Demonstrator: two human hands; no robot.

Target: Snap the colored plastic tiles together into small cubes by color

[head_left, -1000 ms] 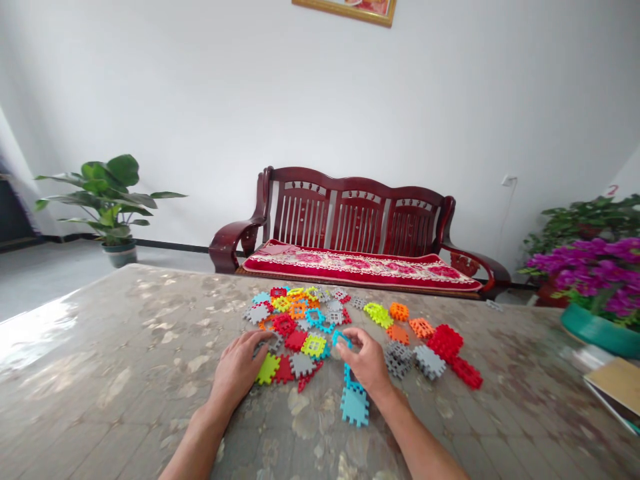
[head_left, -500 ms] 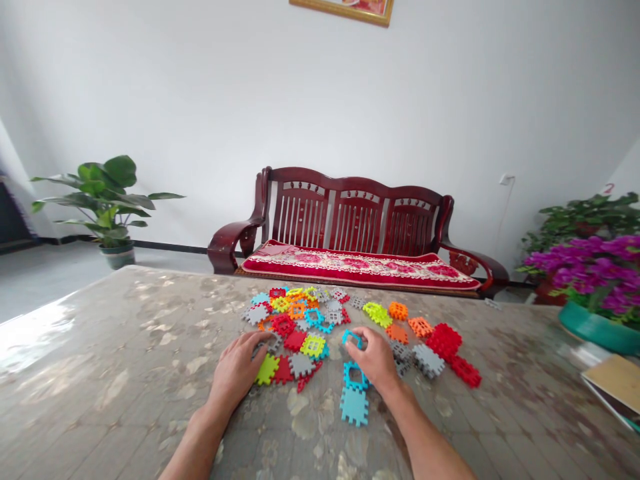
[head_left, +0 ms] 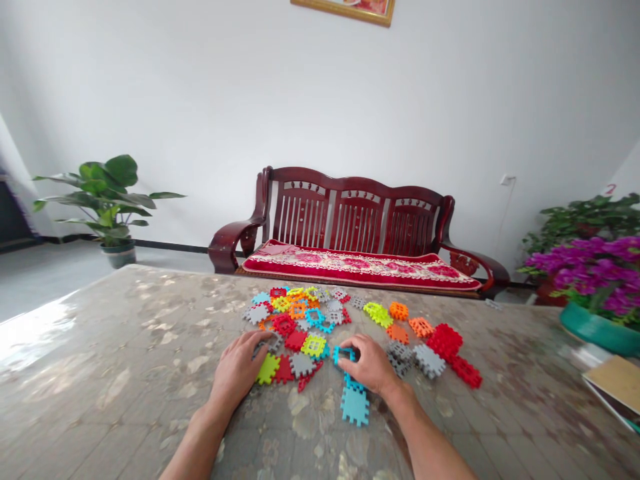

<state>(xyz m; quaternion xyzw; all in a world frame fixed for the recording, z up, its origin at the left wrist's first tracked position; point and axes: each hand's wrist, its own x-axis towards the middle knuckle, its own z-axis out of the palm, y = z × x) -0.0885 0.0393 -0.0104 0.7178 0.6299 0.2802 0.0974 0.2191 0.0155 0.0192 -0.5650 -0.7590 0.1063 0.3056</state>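
Observation:
My right hand (head_left: 369, 363) pinches a blue open-frame piece (head_left: 343, 355) between thumb and fingers, just right of the pile. Partly under that hand lies another blue frame piece, and a solid blue square piece (head_left: 355, 405) is in front of it. My left hand (head_left: 241, 365) rests at the pile's left edge, fingers curved and apart, beside a grey piece (head_left: 274, 343) and a lime green piece (head_left: 269, 369). Near it are a red piece (head_left: 283, 369) and a grey square (head_left: 302, 365). A lime frame piece (head_left: 314, 345) sits between the hands.
Stacked red pieces (head_left: 445, 341), grey pieces (head_left: 429, 360) and orange pieces (head_left: 398, 333) lie right of my right hand. A teal flower pot (head_left: 600, 328) and a book (head_left: 615, 383) are at the table's right. Behind stands a wooden bench (head_left: 345, 227).
My right hand has moved slightly left and toward me with the blue frame piece, now covering more of the blue piece below. My left hand has stayed in place.

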